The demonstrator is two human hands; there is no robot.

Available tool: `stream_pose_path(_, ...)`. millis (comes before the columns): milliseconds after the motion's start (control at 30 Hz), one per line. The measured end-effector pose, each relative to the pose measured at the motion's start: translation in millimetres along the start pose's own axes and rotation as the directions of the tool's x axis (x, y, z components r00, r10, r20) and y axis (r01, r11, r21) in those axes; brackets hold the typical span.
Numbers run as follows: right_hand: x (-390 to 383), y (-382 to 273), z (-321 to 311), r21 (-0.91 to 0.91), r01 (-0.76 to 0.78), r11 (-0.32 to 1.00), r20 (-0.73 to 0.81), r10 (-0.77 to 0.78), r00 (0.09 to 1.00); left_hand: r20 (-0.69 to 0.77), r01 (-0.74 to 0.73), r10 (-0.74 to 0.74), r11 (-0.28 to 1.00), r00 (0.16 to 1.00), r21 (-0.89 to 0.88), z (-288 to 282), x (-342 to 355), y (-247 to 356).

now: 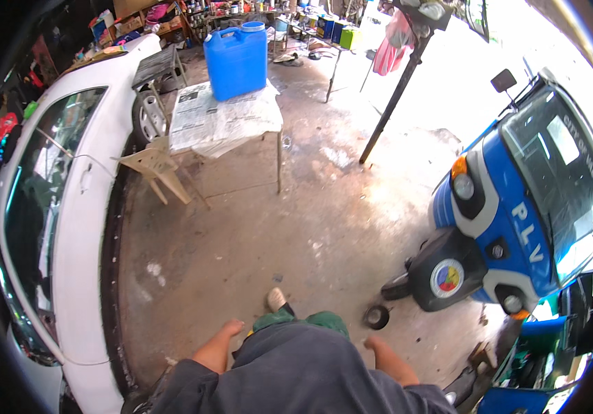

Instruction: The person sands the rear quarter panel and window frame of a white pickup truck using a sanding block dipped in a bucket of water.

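My left hand [232, 327] hangs beside my left hip, near a small yellow patch at the edge of my green shorts [324, 321]. It is small in view, and how its fingers lie cannot be made out. On the other side, my right hand [374, 342] hangs low by my body, its fingers mostly hidden. A round black container [376, 317] lies on the floor just beyond that hand, apart from it. Farther ahead, a blue plastic jerrycan [236, 65] stands upright on a table covered with newspaper [214, 124].
A white car [86, 228] lines the left side, with a beige plastic chair [155, 165] between it and the table. At right stands a blue three-wheeled vehicle [496, 228]. A dark post [396, 100] rises from the concrete floor [255, 241]. Cluttered shelves fill the back.
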State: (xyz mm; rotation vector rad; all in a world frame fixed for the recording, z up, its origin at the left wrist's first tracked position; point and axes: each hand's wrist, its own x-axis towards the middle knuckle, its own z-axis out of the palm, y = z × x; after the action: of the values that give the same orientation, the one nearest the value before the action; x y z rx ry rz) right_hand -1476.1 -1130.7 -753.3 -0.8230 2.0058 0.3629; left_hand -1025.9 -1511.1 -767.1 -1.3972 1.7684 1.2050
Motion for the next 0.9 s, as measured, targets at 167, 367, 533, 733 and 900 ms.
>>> stream_pose_path(167,-45,64,-5,0.738,-0.322,0.593,0.131,0.343,0.93,-0.078,-0.097,0.1,0.995,0.992,0.031,-155,82,141)
stream_pose_path(367,29,19,-103,0.801,-0.441,0.405,0.275,0.407,0.871,-0.192,-0.214,0.205,0.977,0.96,-0.025,-278,181,337)
stream_pose_path(533,163,-13,-247,0.702,-0.337,0.628,0.221,0.258,0.94,-0.146,-0.318,0.289,0.916,0.946,-0.246,-315,248,465)
stream_pose_path(733,397,-12,-540,0.159,0.172,0.972,-0.21,-0.137,0.968,-0.007,-0.469,0.473,0.872,0.881,-0.141,-366,281,637)
stream_pose_path(900,500,-131,-881,0.023,0.484,0.875,-0.677,-0.342,0.652,-0.086,-0.494,0.488,0.867,0.868,-0.066,-412,400,673)
